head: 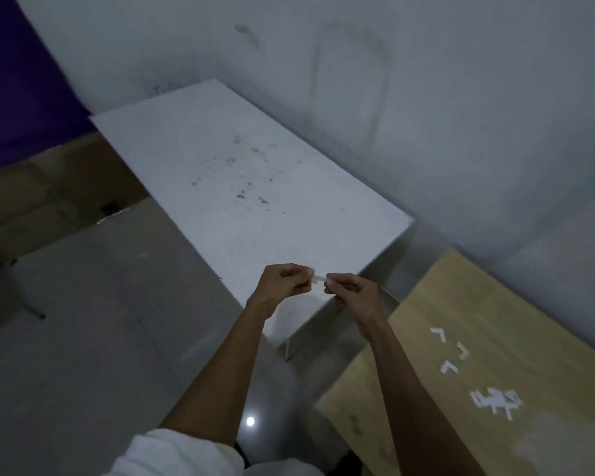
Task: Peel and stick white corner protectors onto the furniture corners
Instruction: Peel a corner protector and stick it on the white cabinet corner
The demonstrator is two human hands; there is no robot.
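Corner protector point(318, 278) pinched in grip of left hand point(285, 283) and right hand point(352, 288), above white table point(237, 149)

dim, bluish light; soft blur throughout; wide-angle bending at edges.

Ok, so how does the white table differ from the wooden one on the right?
The white table is dirty white with dark specks; the wooden table is tan. Loose corner protectors lie on the wooden table, none on the white table. The left hand and right hand pinch one protector over the white table's corner. Both stand by the wall.
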